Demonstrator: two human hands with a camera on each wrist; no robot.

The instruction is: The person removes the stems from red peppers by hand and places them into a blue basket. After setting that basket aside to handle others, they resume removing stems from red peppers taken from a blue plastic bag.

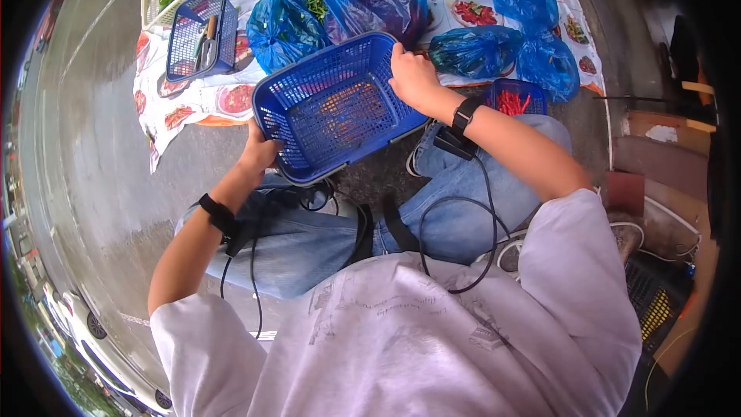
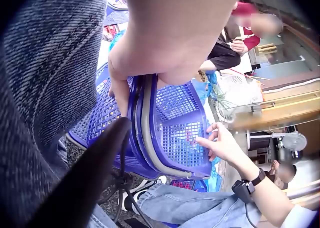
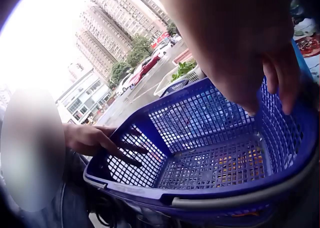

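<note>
A blue mesh basket (image 1: 312, 81) is held over the lap, its open top tilted toward me. Orange-brown patches show through the holes of its floor. My left hand (image 1: 262, 150) grips the basket's left end, with its thumb by the rim; in the right wrist view, the fingers of that left hand (image 3: 87, 139) spread along the end wall. At the opposite end my right hand (image 1: 414, 77) holds the rim, thumb on top. A grey carrying handle (image 2: 150, 123) lies folded along the basket's long near side.
Ahead, blue plastic bags (image 1: 285, 31) of produce lie on a food-printed cloth (image 1: 234, 98). A smaller blue basket (image 1: 202, 69) holds a wooden-handled tool; behind it stands a white basket (image 1: 150, 0) of greens. Red chillies (image 1: 512, 102) sit low at right. Cables (image 1: 494, 201) hang from both wrists.
</note>
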